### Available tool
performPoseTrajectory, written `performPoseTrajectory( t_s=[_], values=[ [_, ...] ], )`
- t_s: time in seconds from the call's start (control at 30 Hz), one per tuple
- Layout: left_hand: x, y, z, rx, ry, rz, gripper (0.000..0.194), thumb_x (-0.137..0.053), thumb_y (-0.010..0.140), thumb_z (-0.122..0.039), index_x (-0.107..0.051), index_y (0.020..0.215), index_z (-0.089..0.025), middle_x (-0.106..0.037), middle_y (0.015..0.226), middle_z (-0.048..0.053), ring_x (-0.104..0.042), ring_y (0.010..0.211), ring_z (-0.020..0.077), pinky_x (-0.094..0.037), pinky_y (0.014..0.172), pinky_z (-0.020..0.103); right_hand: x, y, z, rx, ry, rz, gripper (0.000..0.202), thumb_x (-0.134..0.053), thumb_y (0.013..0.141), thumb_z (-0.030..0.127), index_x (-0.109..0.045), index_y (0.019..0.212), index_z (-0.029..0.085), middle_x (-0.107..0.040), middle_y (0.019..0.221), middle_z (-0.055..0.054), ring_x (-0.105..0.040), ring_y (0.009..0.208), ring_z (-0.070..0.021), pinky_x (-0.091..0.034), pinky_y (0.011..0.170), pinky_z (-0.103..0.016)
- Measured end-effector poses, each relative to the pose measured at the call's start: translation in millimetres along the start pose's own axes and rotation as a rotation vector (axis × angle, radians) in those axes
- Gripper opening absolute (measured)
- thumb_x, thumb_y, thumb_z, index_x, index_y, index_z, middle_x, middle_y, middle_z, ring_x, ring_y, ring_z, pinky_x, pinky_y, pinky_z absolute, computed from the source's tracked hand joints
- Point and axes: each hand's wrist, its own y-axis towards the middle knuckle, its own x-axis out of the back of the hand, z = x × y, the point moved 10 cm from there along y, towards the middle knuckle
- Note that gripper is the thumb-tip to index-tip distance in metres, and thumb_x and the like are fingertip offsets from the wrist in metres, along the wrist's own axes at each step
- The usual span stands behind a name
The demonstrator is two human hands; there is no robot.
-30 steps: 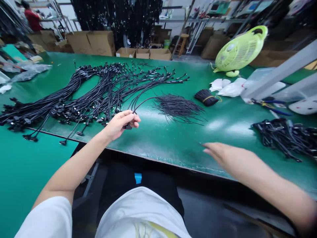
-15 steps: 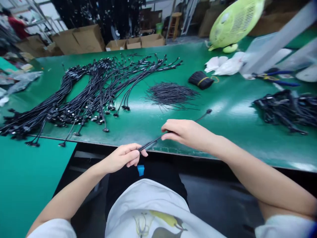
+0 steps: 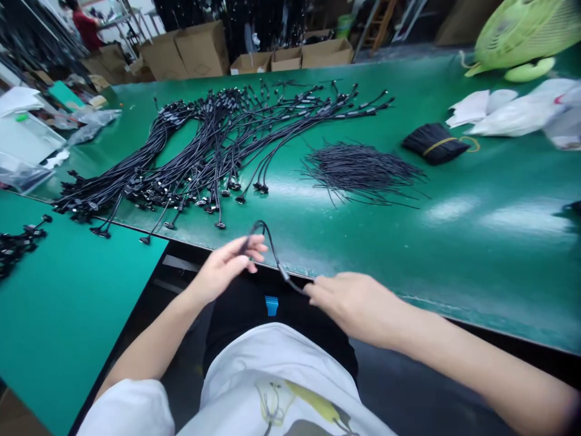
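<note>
A black cable (image 3: 273,247) arches between my hands at the table's front edge, with a grey sleeve partway along it. My left hand (image 3: 230,266) holds one part of the cable between thumb and fingers, its other fingers slightly spread. At the cable's lower right, my right hand (image 3: 351,300) is closed on it; the pinched end is hidden. Beyond them lies a large heap of black cables with connectors (image 3: 181,163). Right of that heap sits a loose pile of thin black ties (image 3: 361,169).
On the green table (image 3: 281,212), a banded black bundle (image 3: 434,143), white bags (image 3: 521,112) and a green fan (image 3: 521,36) are at the right. More black connectors (image 3: 18,242) lie on the left surface. Cardboard boxes (image 3: 200,51) and a person in red (image 3: 86,27) are behind.
The view has swung right to left, showing more of the left side. My right hand has come down and nearer my body. The cable, straight before, now bends in an arch.
</note>
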Motion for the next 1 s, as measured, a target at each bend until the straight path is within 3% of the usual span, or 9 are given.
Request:
performPoseTrajectory(
  t_s=[0.1,0.17,0.23,0.33,0.4,0.5,0.67,0.83,1.0],
  values=[
    [-50.1,-5,11,-0.079,0.427,0.267,0.024,-0.050,0.092,-0.024,-0.067,0.108,-0.018,-0.064,0.118,0.011,-0.056,0.113,0.0239,-0.041,0.101,0.037,6,17,23,0.034,0.160,0.063,0.032,-0.039,0.097,0.026,-0.061,0.077,0.016,-0.062,0.070,-0.003,-0.052,0.055,-0.0118,-0.034,0.054,-0.027],
    [-66.8,-11,17,-0.108,0.558,0.351,0.022,-0.048,0.093,-0.027,-0.066,0.103,-0.019,-0.066,0.110,0.011,-0.057,0.108,0.0241,-0.042,0.099,0.038,18,26,15,-0.028,0.256,-0.004,0.032,-0.040,0.097,0.027,-0.063,0.078,0.016,-0.064,0.072,-0.004,-0.054,0.059,-0.0121,-0.035,0.056,-0.026],
    [-65.0,-10,19,-0.086,0.540,0.309,0.020,-0.046,0.095,-0.029,-0.063,0.096,-0.019,-0.066,0.096,0.009,-0.059,0.092,0.0212,-0.046,0.087,0.034,28,32,-3,-0.095,0.410,-0.121,0.032,-0.041,0.097,0.029,-0.064,0.078,0.017,-0.064,0.074,-0.003,-0.056,0.064,-0.0120,-0.038,0.060,-0.025],
    [-46.2,-2,18,-0.030,0.185,0.133,0.022,-0.045,0.096,-0.035,-0.058,0.087,-0.018,-0.060,0.081,0.004,-0.054,0.067,0.0140,-0.046,0.068,0.028,32,30,-45,-0.283,0.669,-0.436,0.026,-0.056,0.091,0.043,-0.064,0.087,0.018,-0.065,0.084,-0.004,-0.058,0.079,-0.0145,-0.044,0.073,-0.026],
    [-36.3,4,24,0.007,-0.113,0.031,0.024,-0.048,0.095,-0.038,-0.054,0.084,-0.018,-0.058,0.078,0.002,-0.050,0.061,0.0110,-0.043,0.061,0.025,12,28,-68,-0.428,0.892,-0.549,0.033,-0.060,0.086,0.050,-0.062,0.093,0.018,-0.063,0.086,-0.004,-0.058,0.082,-0.0156,-0.045,0.077,-0.029],
    [-40.4,9,47,0.150,-0.318,-0.003,0.030,-0.054,0.091,-0.043,-0.053,0.077,-0.017,-0.059,0.081,0.004,-0.056,0.070,0.0134,-0.046,0.068,0.027,-41,35,-74,-0.592,1.336,-0.493,0.037,-0.050,0.091,0.053,-0.055,0.084,0.018,-0.053,0.068,0.002,-0.048,0.059,-0.0095,-0.042,0.059,-0.023],
    [-55.5,3,76,0.278,-0.403,0.018,0.039,-0.052,0.090,-0.051,-0.050,0.073,-0.017,-0.050,0.068,-0.001,-0.057,0.077,0.0158,-0.045,0.090,0.038,-74,32,-66,-0.744,1.852,-0.602,0.040,-0.066,0.080,0.053,-0.049,0.076,0.018,-0.030,0.057,0.010,-0.019,0.045,-0.0031,-0.017,0.041,-0.017],
    [-40.7,2,74,0.181,-0.447,-0.104,0.029,-0.057,0.090,-0.044,-0.053,0.080,-0.017,-0.041,0.070,-0.003,-0.043,0.064,0.0098,-0.044,0.072,0.028,-75,35,-55,-0.686,2.067,-0.630,0.038,-0.077,0.072,0.044,-0.051,0.081,0.018,-0.048,0.072,0.005,-0.043,0.061,-0.0052,-0.040,0.056,-0.017],
    [-45.8,-2,83,0.207,0.038,-0.043,0.028,-0.053,0.092,-0.042,-0.058,0.102,-0.016,-0.056,0.085,0.003,-0.054,0.080,0.0154,-0.045,0.081,0.031,-75,33,-50,-0.720,2.016,-0.747,0.032,-0.060,0.086,0.051,-0.050,0.083,0.021,-0.045,0.075,0.005,-0.040,0.052,-0.0052,-0.037,0.044,-0.017]
  ],
)
